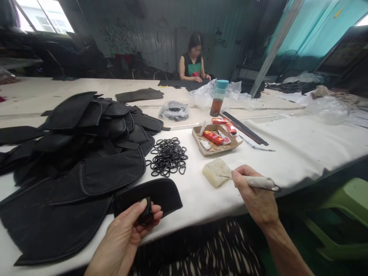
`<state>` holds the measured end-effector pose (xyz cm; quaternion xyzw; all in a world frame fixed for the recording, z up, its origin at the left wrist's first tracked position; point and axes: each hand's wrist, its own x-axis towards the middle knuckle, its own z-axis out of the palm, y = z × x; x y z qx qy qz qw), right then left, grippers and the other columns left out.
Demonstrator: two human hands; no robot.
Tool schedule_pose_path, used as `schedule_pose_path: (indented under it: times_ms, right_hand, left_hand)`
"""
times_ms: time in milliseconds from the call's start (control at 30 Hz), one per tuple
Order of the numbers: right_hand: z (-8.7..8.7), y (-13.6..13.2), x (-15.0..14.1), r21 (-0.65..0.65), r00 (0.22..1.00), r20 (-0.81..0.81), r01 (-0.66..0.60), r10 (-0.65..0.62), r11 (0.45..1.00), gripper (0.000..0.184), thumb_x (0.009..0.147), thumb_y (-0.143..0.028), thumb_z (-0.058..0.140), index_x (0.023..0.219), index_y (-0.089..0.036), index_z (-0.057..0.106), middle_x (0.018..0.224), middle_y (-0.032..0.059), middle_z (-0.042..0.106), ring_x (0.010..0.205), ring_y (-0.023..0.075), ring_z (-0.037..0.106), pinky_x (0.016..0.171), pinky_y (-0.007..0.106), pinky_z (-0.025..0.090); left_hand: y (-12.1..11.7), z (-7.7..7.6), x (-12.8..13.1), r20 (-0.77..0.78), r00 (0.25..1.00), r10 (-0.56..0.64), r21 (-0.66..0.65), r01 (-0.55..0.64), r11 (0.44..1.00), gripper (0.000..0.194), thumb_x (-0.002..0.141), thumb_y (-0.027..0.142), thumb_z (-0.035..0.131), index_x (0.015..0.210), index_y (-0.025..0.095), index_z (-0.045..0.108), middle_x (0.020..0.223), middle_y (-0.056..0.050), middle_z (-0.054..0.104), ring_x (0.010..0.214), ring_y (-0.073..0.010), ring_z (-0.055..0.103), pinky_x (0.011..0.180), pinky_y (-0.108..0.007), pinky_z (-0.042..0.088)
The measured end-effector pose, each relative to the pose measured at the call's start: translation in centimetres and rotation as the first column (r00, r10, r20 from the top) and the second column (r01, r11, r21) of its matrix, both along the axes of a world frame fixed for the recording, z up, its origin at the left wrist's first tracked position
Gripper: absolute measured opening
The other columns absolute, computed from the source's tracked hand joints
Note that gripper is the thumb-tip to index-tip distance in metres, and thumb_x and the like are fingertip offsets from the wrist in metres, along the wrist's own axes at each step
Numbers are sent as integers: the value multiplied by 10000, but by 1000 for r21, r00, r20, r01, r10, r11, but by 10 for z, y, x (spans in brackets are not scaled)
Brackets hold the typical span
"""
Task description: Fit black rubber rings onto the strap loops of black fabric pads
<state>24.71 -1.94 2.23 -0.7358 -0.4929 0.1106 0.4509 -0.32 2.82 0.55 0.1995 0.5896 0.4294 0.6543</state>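
My left hand [130,226] is closed at the table's front edge, pinching the folded strap end of a black fabric piece [161,193] with a black ring at its tip. My right hand [254,191] grips a thin pointed tool with a white wrapped handle [258,181]; its tip touches a pale waxy block [216,172] lying on the white table [301,145]. A heap of loose black rings [168,156] lies just beyond the fabric piece.
A big pile of black fabric pieces [86,134] covers the left. A cardboard tray [215,140] holds red boxes. Behind it stand a bottle with a teal cap [218,97], plastic bags and a dark strip. Another person [194,61] works at the far end. A green stool [345,218] stands right.
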Motion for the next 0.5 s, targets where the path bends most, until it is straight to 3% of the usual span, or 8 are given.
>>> schedule_pose_path:
  times_ms: [133, 367, 500]
  right_hand:
    - [-3, 11, 3, -74, 1000, -3, 13, -13, 997, 299, 828, -415, 487, 609, -213, 461, 489, -65, 371, 478, 105, 355, 471, 232, 281]
    - [-4, 21, -1, -184, 989, 127, 93, -71, 979, 299, 810, -430, 471, 597, -220, 472, 483, -52, 422, 491, 124, 390, 470, 240, 269]
    - [-4, 22, -1, -162, 995, 85, 71, -58, 984, 306, 805, -426, 466, 583, -215, 456, 481, -46, 424, 479, 125, 383, 459, 246, 277]
  left_hand:
    - [0, 2, 1, -13, 1000, -3, -32, 2, 999, 203, 808, 74, 533, 650, 86, 660, 624, -103, 711, 546, -187, 680, 576, -285, 584]
    - [-2, 2, 1, 12, 1000, 3, -58, -3, 998, 199, 809, 57, 516, 671, 79, 657, 652, -129, 715, 580, -200, 688, 592, -297, 584]
    - [-3, -3, -3, 70, 998, 3, -61, 1, 998, 176, 802, 68, 534, 684, 67, 665, 697, -153, 717, 626, -222, 694, 631, -332, 583]
